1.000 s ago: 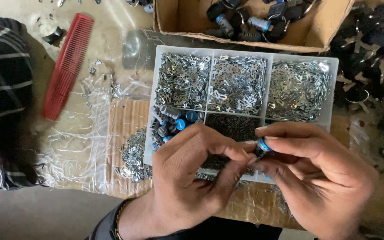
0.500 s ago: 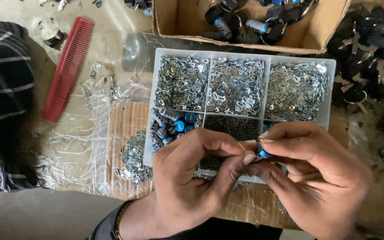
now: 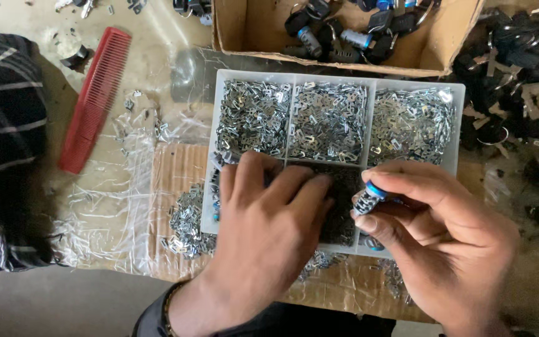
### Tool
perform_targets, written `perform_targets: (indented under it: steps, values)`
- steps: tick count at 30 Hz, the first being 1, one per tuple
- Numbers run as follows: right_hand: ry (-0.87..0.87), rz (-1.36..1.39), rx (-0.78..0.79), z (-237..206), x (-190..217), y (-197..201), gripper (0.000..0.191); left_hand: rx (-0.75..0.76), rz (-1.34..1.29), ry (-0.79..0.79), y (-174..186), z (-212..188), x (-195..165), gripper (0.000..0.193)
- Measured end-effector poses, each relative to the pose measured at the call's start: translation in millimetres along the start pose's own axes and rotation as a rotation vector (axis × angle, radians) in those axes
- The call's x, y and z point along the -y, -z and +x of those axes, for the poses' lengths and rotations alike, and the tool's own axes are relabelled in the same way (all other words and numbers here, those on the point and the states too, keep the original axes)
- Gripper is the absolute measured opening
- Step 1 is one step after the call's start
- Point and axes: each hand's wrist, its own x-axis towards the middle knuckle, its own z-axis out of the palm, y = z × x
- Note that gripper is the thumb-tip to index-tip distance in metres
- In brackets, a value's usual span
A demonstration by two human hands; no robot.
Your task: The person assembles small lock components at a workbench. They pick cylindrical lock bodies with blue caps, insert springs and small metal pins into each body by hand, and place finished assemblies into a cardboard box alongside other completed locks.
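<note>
right hand (image 3: 444, 243) pinches small blue-capped cylinder (image 3: 368, 198) over tray (image 3: 456, 131) front-right edge | cylinder's long axis tilts, cap away from person | left hand (image 3: 269, 218) flat, fingers spread, in tray's front-middle compartment, just left of cylinder

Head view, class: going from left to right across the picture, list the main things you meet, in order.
Striped dark cloth → red comb → clear plastic sheet → left hand → small blue-capped cylinder in the right hand → pile of dark keys.
</note>
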Motion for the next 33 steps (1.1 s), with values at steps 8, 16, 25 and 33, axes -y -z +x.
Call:
perform_targets:
  steps: [8,16,25,33]
  values:
    - [0.011,0.0,-0.005,0.5,2.1,-1.5,0.034,-0.039,-0.265,0.016,-8.0,-25.6,8.0,0.023]
    - [0.007,-0.115,-0.009,-1.1,-1.2,2.2,0.036,-0.161,0.012,0.032,-0.5,-10.0,-1.0,0.015]
    - [-0.002,0.016,-0.006,3.4,2.1,-0.9,0.037,-0.075,-0.456,0.093,-14.5,-29.4,6.2,0.016]
    - [0.028,-0.062,0.038,-1.5,0.2,3.7,0.031,-0.069,-0.591,0.111,-10.2,-27.8,1.8,0.016]
